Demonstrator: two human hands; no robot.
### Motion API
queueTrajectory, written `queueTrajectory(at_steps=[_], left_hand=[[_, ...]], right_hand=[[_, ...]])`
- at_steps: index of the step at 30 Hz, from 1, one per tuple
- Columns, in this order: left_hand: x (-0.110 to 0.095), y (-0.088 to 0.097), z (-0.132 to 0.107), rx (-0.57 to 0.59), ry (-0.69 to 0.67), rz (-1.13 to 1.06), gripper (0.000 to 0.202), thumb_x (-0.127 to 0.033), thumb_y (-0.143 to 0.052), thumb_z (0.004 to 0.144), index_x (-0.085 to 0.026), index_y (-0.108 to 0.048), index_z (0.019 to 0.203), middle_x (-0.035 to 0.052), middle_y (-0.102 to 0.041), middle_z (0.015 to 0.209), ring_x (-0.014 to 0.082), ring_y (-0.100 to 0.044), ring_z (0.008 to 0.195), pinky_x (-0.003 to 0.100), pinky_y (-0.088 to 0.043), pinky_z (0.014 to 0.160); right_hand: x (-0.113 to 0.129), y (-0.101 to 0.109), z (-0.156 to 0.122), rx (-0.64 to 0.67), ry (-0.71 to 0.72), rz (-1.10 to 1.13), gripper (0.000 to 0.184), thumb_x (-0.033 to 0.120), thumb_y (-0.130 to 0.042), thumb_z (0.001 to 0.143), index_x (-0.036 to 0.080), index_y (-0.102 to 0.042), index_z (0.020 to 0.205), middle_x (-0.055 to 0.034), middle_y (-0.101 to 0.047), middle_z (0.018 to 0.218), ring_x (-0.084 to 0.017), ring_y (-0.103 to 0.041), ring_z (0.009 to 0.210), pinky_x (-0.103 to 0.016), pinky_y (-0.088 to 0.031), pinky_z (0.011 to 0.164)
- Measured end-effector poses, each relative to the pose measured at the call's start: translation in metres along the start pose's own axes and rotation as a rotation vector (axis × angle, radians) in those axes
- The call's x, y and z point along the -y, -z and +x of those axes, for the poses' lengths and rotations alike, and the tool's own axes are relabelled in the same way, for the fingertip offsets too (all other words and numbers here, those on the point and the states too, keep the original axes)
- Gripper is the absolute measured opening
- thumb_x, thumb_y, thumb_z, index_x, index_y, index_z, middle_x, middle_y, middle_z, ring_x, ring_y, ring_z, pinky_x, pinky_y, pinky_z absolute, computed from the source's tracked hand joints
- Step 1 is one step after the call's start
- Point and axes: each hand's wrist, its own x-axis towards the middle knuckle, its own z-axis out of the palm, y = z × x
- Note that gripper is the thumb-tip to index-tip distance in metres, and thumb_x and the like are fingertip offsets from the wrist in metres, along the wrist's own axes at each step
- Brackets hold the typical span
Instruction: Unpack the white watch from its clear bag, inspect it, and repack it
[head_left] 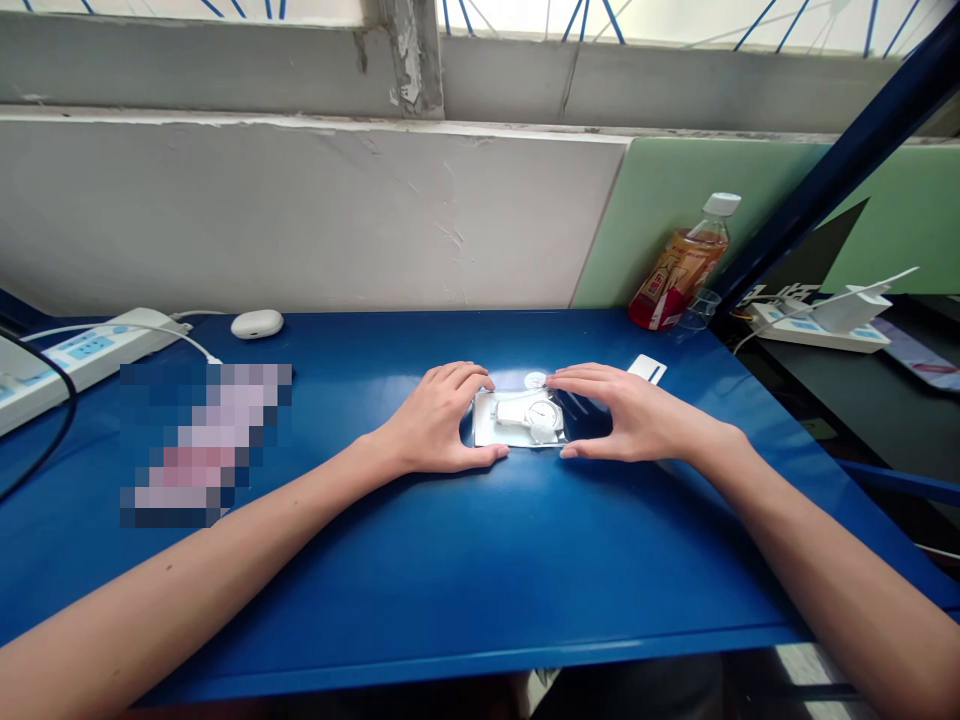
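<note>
A wristwatch [531, 413] with a pale strap and round dial lies inside a clear plastic packet [486, 430] on the blue desk. A small round white piece [535, 381] sits at the packet's top edge. Around the packet's left end curves my left hand [439, 418], its thumb along the lower edge and its fingers at the upper left corner. My right hand [637, 412] is at the other end, forefinger tip beside the round piece and thumb by the lower right corner. Both hands have thumb and fingers apart; whether they press on the packet is unclear.
Left on the desk [420, 590] are a power strip [97, 345] with cables, a white earbud case [257, 324] and a pixelated object [217, 440]. A white card [646, 370] lies behind my right hand. A drink bottle [679, 270] leans near the blue post [832, 165].
</note>
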Motion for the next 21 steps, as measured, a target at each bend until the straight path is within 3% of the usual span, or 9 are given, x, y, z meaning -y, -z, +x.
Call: queueTrajectory(at_steps=[7, 12, 17, 21], left_hand=[[0.002, -0.001, -0.001, 0.145, -0.034, -0.018, 0.081, -0.064, -0.057, 0.087, -0.014, -0.043, 0.149, 0.0178, -0.037, 0.158, 0.0343, -0.029, 0.149, 0.054, -0.018, 0.122], [0.003, -0.002, -0.001, 0.151, -0.036, -0.012, 0.081, -0.064, -0.056, 0.088, -0.015, -0.042, 0.151, 0.0163, -0.036, 0.159, 0.0330, -0.028, 0.150, 0.053, -0.018, 0.123], [0.004, -0.003, -0.001, 0.160, -0.041, 0.018, 0.084, -0.066, -0.054, 0.089, -0.013, -0.041, 0.151, 0.0175, -0.035, 0.159, 0.0324, -0.027, 0.150, 0.052, -0.018, 0.123], [0.004, -0.003, -0.001, 0.157, -0.037, 0.021, 0.083, -0.067, -0.055, 0.088, -0.014, -0.042, 0.150, 0.0173, -0.035, 0.159, 0.0329, -0.028, 0.150, 0.051, -0.018, 0.123]], right_hand=[[-0.004, -0.007, -0.002, 0.037, -0.008, -0.029, 0.080, 0.055, -0.068, 0.085, 0.013, -0.047, 0.149, -0.0187, -0.053, 0.148, -0.038, -0.050, 0.136, -0.054, -0.044, 0.111], [-0.006, -0.016, -0.005, 0.056, -0.012, -0.025, 0.085, 0.056, -0.063, 0.088, 0.012, -0.035, 0.155, -0.0198, -0.043, 0.155, -0.038, -0.040, 0.144, -0.056, -0.039, 0.115], [0.001, -0.020, -0.002, 0.123, -0.032, -0.041, 0.085, 0.059, -0.051, 0.095, 0.012, -0.023, 0.159, -0.0188, -0.021, 0.164, -0.035, -0.021, 0.152, -0.058, -0.026, 0.121], [0.005, -0.021, 0.001, 0.178, -0.054, -0.065, 0.093, 0.065, -0.049, 0.093, 0.006, -0.020, 0.159, -0.0229, -0.017, 0.164, -0.035, -0.016, 0.152, -0.057, -0.022, 0.122]])
